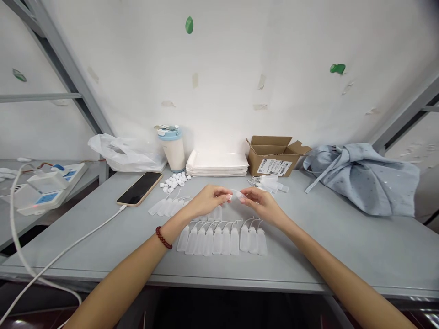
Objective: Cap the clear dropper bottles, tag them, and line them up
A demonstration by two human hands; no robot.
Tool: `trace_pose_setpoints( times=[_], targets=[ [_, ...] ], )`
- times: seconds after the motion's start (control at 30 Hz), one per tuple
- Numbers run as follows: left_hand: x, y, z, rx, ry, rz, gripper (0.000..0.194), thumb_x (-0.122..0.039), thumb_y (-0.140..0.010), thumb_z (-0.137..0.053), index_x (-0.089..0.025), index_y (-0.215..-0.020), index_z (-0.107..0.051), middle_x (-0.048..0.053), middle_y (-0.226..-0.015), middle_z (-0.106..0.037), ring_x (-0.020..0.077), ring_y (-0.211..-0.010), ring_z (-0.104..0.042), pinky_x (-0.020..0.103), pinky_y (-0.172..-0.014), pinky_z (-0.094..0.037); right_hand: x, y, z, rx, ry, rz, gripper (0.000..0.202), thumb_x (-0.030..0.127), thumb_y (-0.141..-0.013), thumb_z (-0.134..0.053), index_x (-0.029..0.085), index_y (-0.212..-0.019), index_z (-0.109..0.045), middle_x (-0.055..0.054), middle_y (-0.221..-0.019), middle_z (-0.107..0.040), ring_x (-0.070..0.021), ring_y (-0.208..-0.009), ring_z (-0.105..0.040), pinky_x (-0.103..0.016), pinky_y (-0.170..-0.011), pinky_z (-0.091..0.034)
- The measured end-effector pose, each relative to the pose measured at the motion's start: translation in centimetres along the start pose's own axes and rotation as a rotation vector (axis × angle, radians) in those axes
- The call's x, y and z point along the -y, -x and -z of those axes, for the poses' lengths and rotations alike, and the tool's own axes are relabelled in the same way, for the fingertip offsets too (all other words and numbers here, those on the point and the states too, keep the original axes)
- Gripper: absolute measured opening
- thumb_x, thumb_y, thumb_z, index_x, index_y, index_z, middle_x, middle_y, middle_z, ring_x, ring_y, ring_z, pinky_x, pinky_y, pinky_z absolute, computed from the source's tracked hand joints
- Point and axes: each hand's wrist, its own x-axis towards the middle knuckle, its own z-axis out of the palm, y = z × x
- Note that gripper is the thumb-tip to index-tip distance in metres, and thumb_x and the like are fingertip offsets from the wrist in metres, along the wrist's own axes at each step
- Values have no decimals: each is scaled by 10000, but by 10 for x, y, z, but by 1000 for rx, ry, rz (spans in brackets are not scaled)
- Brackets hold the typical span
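My left hand (pixel 211 199), with a dark red bead bracelet (pixel 163 238) at the wrist, is closed in a pinch on a small white piece, mostly covered by the fingertips. Facing it, my right hand (pixel 259 203) pinches a small translucent squeeze bottle (pixel 237 193); a thin curved tube shows between the hands. Below them lies a row of similar translucent bottles (pixel 217 241), each with a thin tube at its neck. More bottles (pixel 166 207) lie behind to the left, and a few sit partly hidden behind my left hand.
White caps (pixel 174 182) are heaped by a phone (pixel 140 188) on a charging cable. Behind stand a tumbler (pixel 173 148), a white stack (pixel 217 164) and an open cardboard box (pixel 274 157). Loose translucent pieces (pixel 270 183) lie before the box; grey-blue cloth (pixel 363 178) lies right.
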Motion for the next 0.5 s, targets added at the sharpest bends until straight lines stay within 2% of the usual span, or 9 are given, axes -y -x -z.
trace_pose_setpoints(
  times=[0.1, 0.2, 0.37, 0.5],
  targets=[
    [-1, -1, -4, -48, 53, -19, 289, -353, -790, -581, -125, -936, -684, 79, -879, -698, 167, -799, -610, 276, -707, -475, 7, 3, 0, 53, -68, -4, 273, 394, -792, -582, 180, -946, -651, -65, -912, -646, -172, -748, -602, -322, -644, -522],
    [-3, 0, -6, -43, 40, -61, 266, -366, -797, -574, -141, -879, -690, 60, -850, -685, 164, -804, -602, 266, -705, -469, 9, 5, -1, 88, -90, 20, 260, 385, -811, -560, 190, -955, -655, -66, -927, -620, -159, -735, -576, -285, -564, -523],
    [-2, 0, -9, -13, -8, -56, 256, -366, -792, -574, -137, -813, -687, 35, -741, -656, 149, -720, -583, 251, -662, -452, 4, 6, -4, 70, 3, 97, 240, 356, -848, -527, 185, -966, -648, -67, -902, -616, -122, -627, -543, -282, -551, -508],
    [1, 0, -10, -19, -39, -68, 245, -347, -802, -562, -133, -781, -679, 27, -715, -650, 137, -668, -569, 247, -633, -441, -2, 8, -10, 34, 22, 97, 225, 332, -858, -499, 177, -970, -618, -67, -898, -621, -122, -620, -543, -282, -551, -496]
  ],
)
